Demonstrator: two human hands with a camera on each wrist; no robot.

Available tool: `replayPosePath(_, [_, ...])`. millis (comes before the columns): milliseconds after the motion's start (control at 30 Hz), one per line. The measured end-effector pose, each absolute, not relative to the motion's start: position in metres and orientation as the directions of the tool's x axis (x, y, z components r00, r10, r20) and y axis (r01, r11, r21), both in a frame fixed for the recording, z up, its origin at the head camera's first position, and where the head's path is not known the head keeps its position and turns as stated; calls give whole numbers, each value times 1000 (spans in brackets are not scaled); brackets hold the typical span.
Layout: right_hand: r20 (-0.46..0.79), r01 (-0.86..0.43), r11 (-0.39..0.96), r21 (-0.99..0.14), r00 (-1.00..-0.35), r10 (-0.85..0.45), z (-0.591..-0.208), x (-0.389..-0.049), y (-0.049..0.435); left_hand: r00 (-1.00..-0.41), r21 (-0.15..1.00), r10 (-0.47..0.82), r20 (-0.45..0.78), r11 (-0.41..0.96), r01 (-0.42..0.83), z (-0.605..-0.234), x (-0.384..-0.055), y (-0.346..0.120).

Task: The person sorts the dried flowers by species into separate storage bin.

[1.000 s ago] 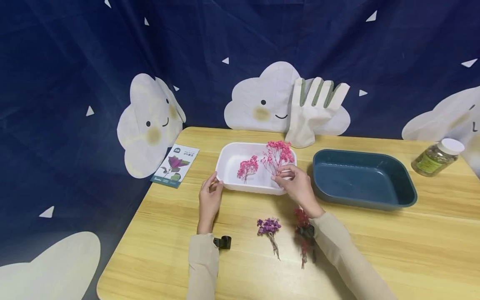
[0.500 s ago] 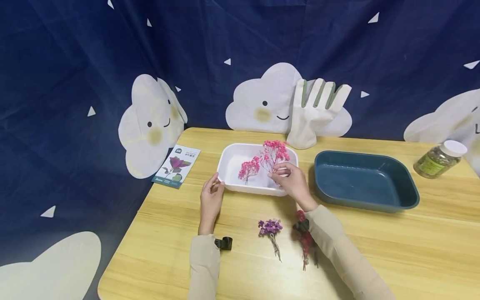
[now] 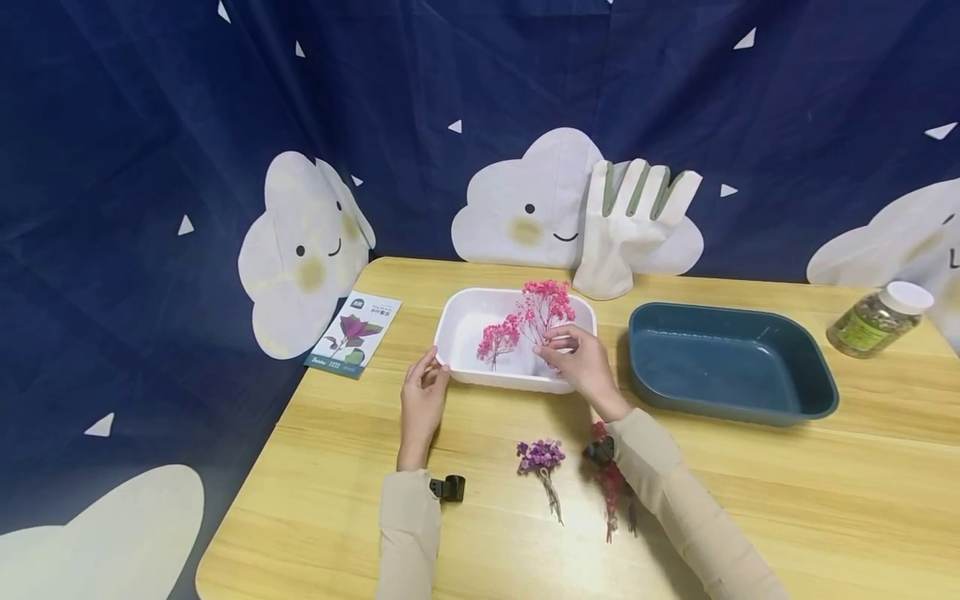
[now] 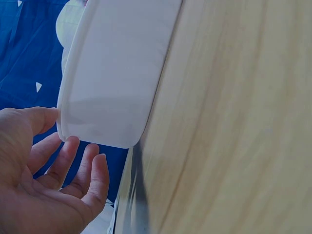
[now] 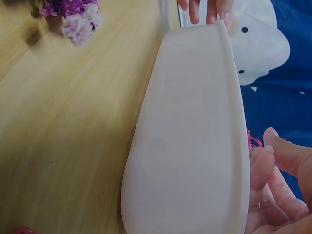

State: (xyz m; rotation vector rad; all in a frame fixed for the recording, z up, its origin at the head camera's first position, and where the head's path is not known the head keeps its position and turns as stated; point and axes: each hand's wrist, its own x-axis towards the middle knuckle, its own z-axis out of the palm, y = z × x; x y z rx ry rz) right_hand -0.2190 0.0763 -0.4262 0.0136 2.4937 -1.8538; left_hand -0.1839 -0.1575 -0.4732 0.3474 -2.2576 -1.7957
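Observation:
My right hand (image 3: pixel 587 367) pinches the thin stems of a sprig of pink dried flowers (image 3: pixel 546 300) between thumb and fingers, over the right half of a white plastic tub (image 3: pixel 463 329). A second pink sprig (image 3: pixel 497 337) stands in the tub, left of the held one. At the tub's near left corner, my left hand (image 3: pixel 422 408) holds the rim with thumb and fingertips; the left wrist view shows the thumb (image 4: pixel 44 117) on the rim. In the right wrist view the tub's wall hides most of the sprig.
On the wooden table (image 3: pixel 322 500) lie a purple dried bunch (image 3: pixel 540 457) and a red bunch (image 3: pixel 611 492), partly under the right forearm. A dark teal tub (image 3: pixel 720 358) and a lidded jar (image 3: pixel 873 321) stand right, a glove (image 3: pixel 626 225) behind, a flower card (image 3: pixel 352 333) left.
My right hand has moved slightly left with the pink sprig, closer to the standing sprig. The left hand has stayed at the tub's corner.

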Motion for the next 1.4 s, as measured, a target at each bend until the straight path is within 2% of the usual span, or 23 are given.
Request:
replayPosePath(300, [-22, 12, 295, -955, -999, -31, -428, -221, 76, -944, 976, -328, 42, 217, -32, -473, -183, -157])
replayPosePath(733, [3, -16, 390, -921, -999, -34, -428, -220, 79, -945, 974, -325, 39, 225, -37, -473, -183, -156])
replayPosePath(1400, [-21, -2, 379, -925, -998, -56, -420, -211, 82, -945, 972, -325, 35, 231, -43, -474, -182, -158])
